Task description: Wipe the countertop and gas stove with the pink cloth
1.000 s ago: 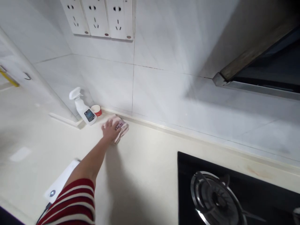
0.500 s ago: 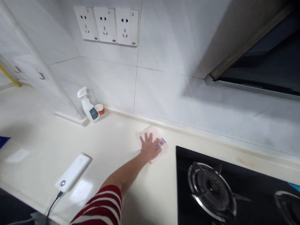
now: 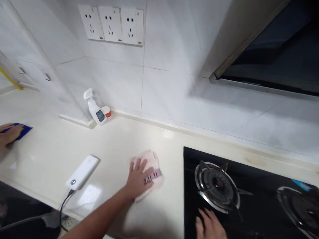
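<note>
Tiled wall (image 3: 169,89) across the back, cut off at top and sides. Pale surface (image 3: 112,142) below it, near edge partly behind the forearm. Black gas stove (image 3: 259,182) on the right, running out of frame; its far burner (image 3: 299,209) is cropped. Dark glossy panel (image 3: 279,56) upper right, also cropped, inner detail too dark to read. Three-gang socket plate (image 3: 109,26) up on the wall.

Pink cloth (image 3: 156,162) lies flat on the surface, left of the stove, well apart from the wall; the left hand (image 3: 138,179) hides part of it. Printed band on it, lettering blurred. Left grip: open, fingers spread flat on top, not clenched. Right hand (image 3: 210,225) at the stove's near left, wrist cut off by the bottom edge; grip looks open, fingers extended, nothing visible in it. Contact with the glass: can't tell.

White device (image 3: 83,169) with a black cable, left of the cloth. Spray bottle (image 3: 94,108) in the corner, partly covering a red-and-white tub (image 3: 107,112). Far left, another person's hand (image 3: 13,133) on a blue cloth (image 3: 25,130), both cropped.
</note>
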`<state>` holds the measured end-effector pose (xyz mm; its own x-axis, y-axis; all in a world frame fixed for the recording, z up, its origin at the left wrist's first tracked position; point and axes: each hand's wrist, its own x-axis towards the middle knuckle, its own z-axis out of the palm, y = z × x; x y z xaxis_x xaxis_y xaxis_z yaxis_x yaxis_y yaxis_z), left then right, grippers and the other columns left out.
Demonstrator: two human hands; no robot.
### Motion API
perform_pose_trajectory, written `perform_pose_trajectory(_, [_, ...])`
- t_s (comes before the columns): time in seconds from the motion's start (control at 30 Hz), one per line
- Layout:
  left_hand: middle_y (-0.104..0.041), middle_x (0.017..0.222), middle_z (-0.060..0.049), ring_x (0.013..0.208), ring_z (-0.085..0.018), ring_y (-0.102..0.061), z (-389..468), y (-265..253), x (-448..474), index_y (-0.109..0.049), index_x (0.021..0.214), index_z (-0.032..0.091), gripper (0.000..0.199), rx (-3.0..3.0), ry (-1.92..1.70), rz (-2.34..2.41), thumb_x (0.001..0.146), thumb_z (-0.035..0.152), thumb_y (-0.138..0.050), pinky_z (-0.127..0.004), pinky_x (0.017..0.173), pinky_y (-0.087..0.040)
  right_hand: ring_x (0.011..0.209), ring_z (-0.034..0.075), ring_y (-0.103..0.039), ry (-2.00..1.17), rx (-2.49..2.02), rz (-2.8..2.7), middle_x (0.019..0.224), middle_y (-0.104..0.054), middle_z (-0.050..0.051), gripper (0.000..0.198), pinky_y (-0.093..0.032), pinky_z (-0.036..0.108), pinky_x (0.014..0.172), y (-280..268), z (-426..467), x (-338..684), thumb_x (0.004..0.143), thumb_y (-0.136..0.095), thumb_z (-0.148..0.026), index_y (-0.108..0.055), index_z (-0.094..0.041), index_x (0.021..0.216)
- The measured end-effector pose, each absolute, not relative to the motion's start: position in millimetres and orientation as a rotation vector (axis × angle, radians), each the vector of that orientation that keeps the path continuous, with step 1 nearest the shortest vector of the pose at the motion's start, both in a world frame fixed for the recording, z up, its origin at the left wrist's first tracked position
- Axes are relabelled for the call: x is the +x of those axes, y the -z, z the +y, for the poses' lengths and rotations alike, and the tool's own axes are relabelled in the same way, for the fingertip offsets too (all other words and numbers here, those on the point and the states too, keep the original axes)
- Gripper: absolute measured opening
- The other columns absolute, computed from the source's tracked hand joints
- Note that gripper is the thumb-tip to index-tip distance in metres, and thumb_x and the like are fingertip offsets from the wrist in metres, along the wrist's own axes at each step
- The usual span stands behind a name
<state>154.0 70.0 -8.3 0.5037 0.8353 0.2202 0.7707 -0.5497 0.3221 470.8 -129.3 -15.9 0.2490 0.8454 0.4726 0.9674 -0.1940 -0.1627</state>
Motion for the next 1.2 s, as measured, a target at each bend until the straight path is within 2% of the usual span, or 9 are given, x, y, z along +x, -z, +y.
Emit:
perform_pose_trajectory(0.1, [-0.026, 0.166, -0.004, 0.153, -0.04, -0.014, 129, -5, 144, -0.052, 0.143, 0.043, 0.06, 2.413, -0.435, 1.682, 0.087, 0.064, -0.057, -0.063, 0.119, -0.006, 0.139, 0.033, -0.042, 0.147, -1.971, -1.967, 0.148, -0.051, 0.009, 0.043, -0.037, 0.054, 0.109, 10, -84, 439, 0.1, -0.037, -0.042, -0.063, -0.027, 0.131])
perform_pose_trajectory(0.2, [-0.021, 0.167, -0.005, 0.154, -0.04, -0.008, 186, -20, 147, -0.047, 0.147, 0.041, 0.065, 2.214, -0.3, 1.873, 0.089, 0.067, -0.05, -0.066, 0.118, -0.005, 0.147, 0.034, -0.03, 0.12, -1.985, -1.981, 0.155, -0.042, 0.01, 0.047, -0.031, 0.058, 0.114, 14, -36, 427, 0.102, -0.034, -0.042, -0.058, -0.024, 0.138])
perform_pose_trajectory(0.37, [-0.017, 0.168, -0.009, 0.152, -0.048, 0.002, 208, -23, 184, -0.041, 0.152, 0.035, 0.069, 2.13, -0.275, 1.956, 0.091, 0.066, -0.043, -0.074, 0.113, 0.001, 0.146, 0.033, -0.032, 0.075, -1.947, -1.698, 0.154, -0.04, 0.019, 0.054, -0.035, 0.056, 0.114, 30, -5, 439, 0.103, -0.033, -0.048, -0.053, -0.014, 0.14])
perform_pose_trajectory(0.57, [-0.021, 0.167, -0.007, 0.152, -0.047, -0.005, 116, -9, 283, -0.042, 0.151, 0.038, 0.068, 2.483, -0.308, 1.247, 0.09, 0.067, -0.046, -0.073, 0.114, -0.003, 0.14, 0.032, -0.042, -0.008, -1.887, -1.563, 0.142, -0.053, 0.022, 0.053, -0.037, 0.058, 0.113, 32, -9, 444, 0.104, -0.034, -0.048, -0.05, -0.012, 0.14])
perform_pose_trajectory(0.67, [-0.023, 0.166, -0.009, 0.153, -0.044, -0.008, 74, -10, 310, -0.039, 0.153, 0.033, 0.066, 2.514, -0.344, 1.091, 0.094, 0.061, -0.044, -0.07, 0.116, -0.009, 0.138, 0.031, -0.044, -0.065, -1.849, -1.479, 0.144, -0.051, 0.022, 0.051, -0.04, 0.057, 0.111, 26, -10, 445, 0.104, -0.034, -0.047, -0.049, -0.013, 0.139])
perform_pose_trajectory(0.77, [-0.026, 0.165, -0.009, 0.152, -0.043, -0.013, 46, -11, 294, -0.043, 0.151, 0.03, 0.063, 2.541, -0.368, 1.027, 0.094, 0.057, -0.045, -0.068, 0.117, -0.014, 0.139, 0.028, -0.043, -0.106, -1.815, -1.42, 0.147, -0.047, 0.021, 0.05, -0.04, 0.055, 0.113, 20, -13, 446, 0.104, -0.034, -0.044, -0.046, -0.013, 0.141])
perform_pose_trajectory(0.87, [-0.03, 0.164, -0.006, 0.151, -0.041, -0.018, 16, -6, 244, -0.047, 0.148, 0.034, 0.061, 2.64, -0.405, 0.851, 0.092, 0.057, -0.052, -0.065, 0.116, -0.019, 0.137, 0.027, -0.046, -0.113, -1.81, -1.428, 0.145, -0.05, 0.02, 0.049, -0.039, 0.054, 0.114, 17, -15, 446, 0.104, -0.035, -0.041, -0.046, -0.012, 0.142])
perform_pose_trajectory(1.0, [-0.032, 0.163, -0.005, 0.151, -0.04, -0.02, -20, 4, 171, -0.046, 0.147, 0.039, 0.068, 2.756, -0.41, 0.72, 0.084, 0.059, -0.063, -0.064, 0.116, -0.016, 0.137, 0.028, -0.045, -0.036, -1.794, -1.594, 0.137, -0.058, 0.016, 0.038, -0.038, 0.055, 0.114, 20, -14, 447, 0.103, -0.039, -0.038, -0.062, -0.016, 0.124])
perform_pose_trajectory(1.2, [-0.03, 0.164, -0.003, 0.152, -0.037, -0.02, 42, 3, 143, -0.051, 0.144, 0.043, 0.06, 2.724, -0.386, 1.026, 0.088, 0.064, -0.056, -0.057, 0.119, -0.009, 0.137, 0.031, -0.045, 0.095, -1.831, -1.692, 0.135, -0.059, 0.015, 0.037, -0.039, 0.055, 0.112, 28, -11, 448, 0.102, -0.042, -0.039, -0.068, -0.016, 0.112])
